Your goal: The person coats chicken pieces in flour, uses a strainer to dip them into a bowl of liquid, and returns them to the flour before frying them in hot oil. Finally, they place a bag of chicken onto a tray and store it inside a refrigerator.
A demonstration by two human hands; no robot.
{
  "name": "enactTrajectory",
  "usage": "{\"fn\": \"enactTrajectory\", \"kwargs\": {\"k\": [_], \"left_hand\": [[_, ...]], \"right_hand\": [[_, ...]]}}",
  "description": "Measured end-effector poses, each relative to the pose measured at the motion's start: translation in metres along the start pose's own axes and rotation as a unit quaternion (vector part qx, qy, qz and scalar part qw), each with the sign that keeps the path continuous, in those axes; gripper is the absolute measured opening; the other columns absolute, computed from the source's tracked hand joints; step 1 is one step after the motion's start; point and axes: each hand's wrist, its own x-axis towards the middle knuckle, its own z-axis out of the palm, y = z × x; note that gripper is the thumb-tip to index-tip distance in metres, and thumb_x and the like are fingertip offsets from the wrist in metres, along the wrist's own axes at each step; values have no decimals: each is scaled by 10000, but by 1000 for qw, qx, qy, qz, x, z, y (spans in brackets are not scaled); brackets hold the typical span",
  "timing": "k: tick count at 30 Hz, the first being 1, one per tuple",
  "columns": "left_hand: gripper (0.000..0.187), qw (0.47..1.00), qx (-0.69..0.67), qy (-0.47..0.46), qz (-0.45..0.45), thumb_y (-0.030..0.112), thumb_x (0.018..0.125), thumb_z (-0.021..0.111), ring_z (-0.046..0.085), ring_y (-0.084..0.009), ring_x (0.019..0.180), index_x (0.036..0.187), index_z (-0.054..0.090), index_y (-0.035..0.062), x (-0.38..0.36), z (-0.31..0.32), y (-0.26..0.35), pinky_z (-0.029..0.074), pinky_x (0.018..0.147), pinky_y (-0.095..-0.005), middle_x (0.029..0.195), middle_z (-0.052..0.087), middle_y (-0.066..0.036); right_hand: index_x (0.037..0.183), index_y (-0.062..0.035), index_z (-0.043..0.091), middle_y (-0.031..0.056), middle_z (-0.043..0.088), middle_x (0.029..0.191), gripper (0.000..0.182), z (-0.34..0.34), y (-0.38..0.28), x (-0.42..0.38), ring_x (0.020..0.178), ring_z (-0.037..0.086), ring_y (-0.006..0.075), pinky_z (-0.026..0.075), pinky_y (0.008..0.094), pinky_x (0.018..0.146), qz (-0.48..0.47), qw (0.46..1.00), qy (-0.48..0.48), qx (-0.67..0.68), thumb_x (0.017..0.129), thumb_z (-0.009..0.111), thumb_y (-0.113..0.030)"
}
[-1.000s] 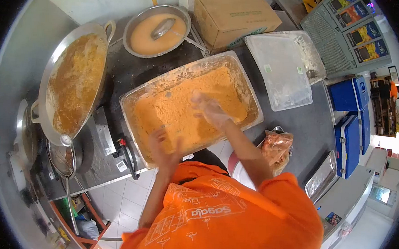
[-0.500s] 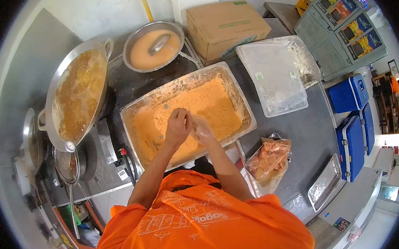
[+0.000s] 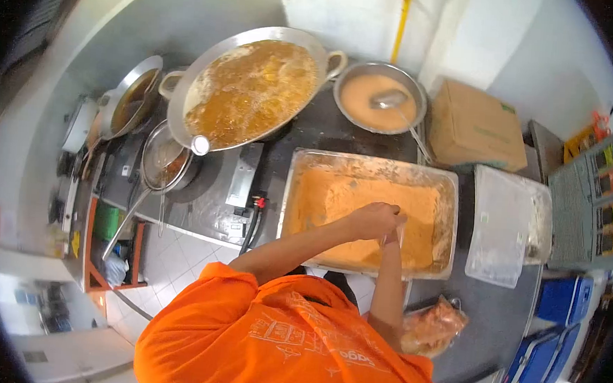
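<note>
My left hand (image 3: pixel 373 221) is closed over the metal tray (image 3: pixel 289 197) of orange powder (image 3: pixel 327 193), its fingertips pinched on something too small to make out. Right against it, my right hand (image 3: pixel 392 235) is mostly hidden; a thin, clear film, perhaps a plastic glove, shows at its edge. Both hands are above the powder, near the middle of the tray. A bowl of pale orange liquid (image 3: pixel 358 96) with a ladle (image 3: pixel 388 99) in it stands behind the tray. A clear bag of orange-coated pieces (image 3: pixel 435 327) lies in front, at the right.
A large pan of bubbling oil (image 3: pixel 256 90) stands at the back left, with a strainer (image 3: pixel 162 160) and a smaller pan (image 3: pixel 133 104) beside it. At the right are a cardboard box (image 3: pixel 475 124), a clear plastic lid (image 3: pixel 497 231) and blue coolers (image 3: pixel 565 300). Black hoses (image 3: pixel 251 230) hang at the counter's front edge.
The view has swung left, so the tray and pans appear farther right. My hands have come closer together, and the left one now covers more of the right.
</note>
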Motion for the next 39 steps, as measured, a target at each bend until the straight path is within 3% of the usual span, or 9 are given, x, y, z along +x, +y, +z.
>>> {"fn": "enactTrajectory", "kwargs": {"k": [2,6,8,12,14,19,22,25,39], "left_hand": [[168,989,84,-89,-88,129,819,594,642,-351,803,919,610,-4,10,-11,4,538,734,-434,881,642,-167],[150,990,11,-60,-130,147,859,576,645,-357,760,899,613,7,-7,-4,-22,520,703,-454,802,631,-187],[149,993,-59,40,-93,161,881,594,637,-344,745,891,614,14,-29,-2,-19,508,675,-450,744,616,-172],[156,957,-170,171,-160,173,880,631,616,-313,704,905,617,20,-65,-33,11,492,651,-422,738,611,-161],[189,901,-195,320,-218,199,869,668,583,-261,658,903,610,22,-104,-48,17,468,623,-383,721,593,-147],[118,624,-64,556,-545,135,893,627,571,-258,702,891,603,20,-273,-49,-8,465,650,-363,786,593,-142],[280,670,216,424,-570,139,870,645,549,-368,962,1084,567,-24,-394,-11,-29,460,834,-437,1014,588,-193],[406,750,195,316,-547,209,841,701,537,-367,1040,1184,560,45,-442,11,-34,468,893,-437,1137,557,-181],[362,779,186,251,-544,182,831,688,558,-322,982,1169,584,107,-458,-3,-41,486,820,-418,1082,556,-157]], "right_hand": [[1310,-64,530,79,580,1233,412,-10,10,7,1095,561,176,480,307,886,-13,999,14,-47,977,519,-305],[1277,-67,561,80,597,1204,353,-14,2,4,1090,563,167,486,310,878,-36,991,48,-119,984,502,-254],[1192,-37,608,82,628,1112,296,24,-50,-28,1029,584,148,501,296,826,88,887,0,-454,993,479,-215],[1202,-47,592,53,636,1026,321,9,-27,-25,894,585,146,487,302,767,76,924,-44,-372,995,515,-279],[1189,-21,594,51,649,1002,399,50,-45,-48,866,588,144,482,291,742,4,923,91,-373,994,522,-361],[1232,-13,575,80,662,1043,494,-6,-24,-39,874,610,159,482,290,755,7,929,73,-362,979,538,-435],[1235,-5,567,92,665,1048,515,0,-21,-40,859,619,160,484,288,743,29,914,101,-392,971,550,-447],[1223,-13,566,102,657,1029,492,6,-14,-38,817,612,152,477,273,690,49,911,124,-390,961,575,-430],[1184,-66,602,65,660,1021,398,39,17,-25,805,603,125,471,262,653,79,900,98,-418,961,590,-396]]}}
